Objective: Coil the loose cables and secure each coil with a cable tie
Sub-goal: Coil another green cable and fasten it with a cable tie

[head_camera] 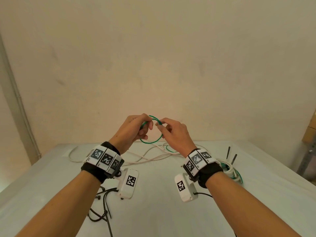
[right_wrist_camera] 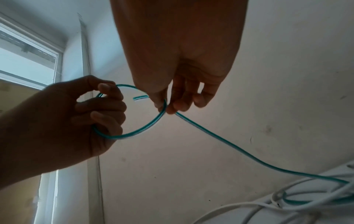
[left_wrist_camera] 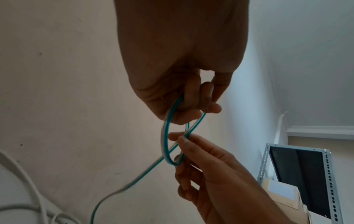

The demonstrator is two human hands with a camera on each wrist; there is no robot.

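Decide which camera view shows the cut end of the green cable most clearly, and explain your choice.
The right wrist view: the cable's cut end pokes free inside the loop, beside the right hand. In the head view the green cable reads as a loop, its end lost among fingers. The left wrist view shows the loop edge-on, end indistinct.

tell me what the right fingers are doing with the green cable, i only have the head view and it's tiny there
Observer: The right hand pinches the green cable where the loop crosses itself.
Operator: where's the loose end
Observer: The cable's cut end pokes inside the loop, beside the right thumb.
Operator: left hand got it too
Observer: Yes, the left hand grips the loop's far side, fingers curled through it.
Operator: anything off to the right
Observer: A metal rack stands there.
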